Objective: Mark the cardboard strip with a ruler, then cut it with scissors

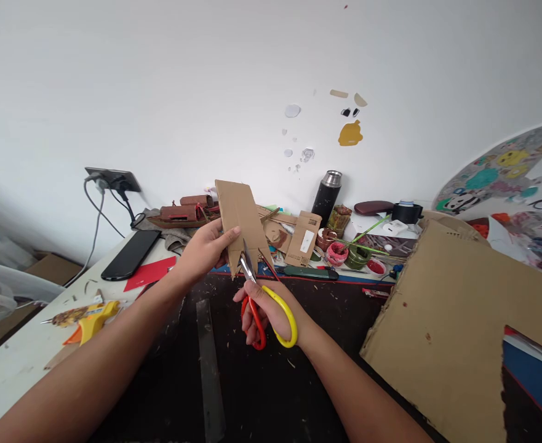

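Near the middle, my left hand [208, 249] grips a piece of brown cardboard [239, 212] by its left side, thumb on the front face. The cardboard stands raised above the dark mat, and its lower edge is cut into flaps. My right hand [268, 307] is closed on scissors [283, 307] with one red and one yellow handle. The scissor blades point up and reach the lower part of the cardboard. Part of the blades is hidden at the cardboard.
A metal ruler [210, 369] lies on the dark mat [271, 394]. At the left are a yellow glue gun [96, 321] and a black phone [131, 254]. Paint jars [336, 253], a black flask [327, 198] and a green cutter [311, 272] stand or lie behind. Large cardboard [455, 326] covers the right.
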Demonstrator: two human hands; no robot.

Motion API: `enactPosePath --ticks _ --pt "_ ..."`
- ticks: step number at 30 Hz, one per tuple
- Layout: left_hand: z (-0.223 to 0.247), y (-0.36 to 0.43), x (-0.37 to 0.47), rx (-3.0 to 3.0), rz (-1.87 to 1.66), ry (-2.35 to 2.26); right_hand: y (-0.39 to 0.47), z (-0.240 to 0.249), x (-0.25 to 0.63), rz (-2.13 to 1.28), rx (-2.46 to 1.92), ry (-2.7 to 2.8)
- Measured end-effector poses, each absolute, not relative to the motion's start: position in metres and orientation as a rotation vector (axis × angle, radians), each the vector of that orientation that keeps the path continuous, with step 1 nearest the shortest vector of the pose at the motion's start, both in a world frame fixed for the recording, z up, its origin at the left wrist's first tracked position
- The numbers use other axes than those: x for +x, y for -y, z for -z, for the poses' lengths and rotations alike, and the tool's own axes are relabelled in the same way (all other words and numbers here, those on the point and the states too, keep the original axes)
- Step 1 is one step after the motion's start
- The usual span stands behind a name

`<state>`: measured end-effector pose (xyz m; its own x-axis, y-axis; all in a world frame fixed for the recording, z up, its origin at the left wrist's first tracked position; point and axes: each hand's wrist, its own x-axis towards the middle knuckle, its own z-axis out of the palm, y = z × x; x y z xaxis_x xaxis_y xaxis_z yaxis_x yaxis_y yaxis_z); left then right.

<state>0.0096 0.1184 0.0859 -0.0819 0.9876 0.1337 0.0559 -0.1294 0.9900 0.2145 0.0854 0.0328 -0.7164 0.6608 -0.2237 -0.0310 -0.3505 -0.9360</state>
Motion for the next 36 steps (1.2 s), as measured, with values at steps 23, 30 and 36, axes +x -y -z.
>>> enactPosePath --ticks 23,30,36 --pt "-0.085 -0.117 0.014 1.322 -1.337 -1.257 -0.082 -0.042 0.214 -1.986 -0.880 1.473" --pt "-0.083 -0.118 0.011 1.346 -1.315 -1.260 -0.081 -0.044 0.213 -1.981 -0.888 1.460" --pt "-0.084 -0.118 0.012 1.349 -1.291 -1.258 -0.081 -0.043 0.212 -1.954 -0.892 1.469"
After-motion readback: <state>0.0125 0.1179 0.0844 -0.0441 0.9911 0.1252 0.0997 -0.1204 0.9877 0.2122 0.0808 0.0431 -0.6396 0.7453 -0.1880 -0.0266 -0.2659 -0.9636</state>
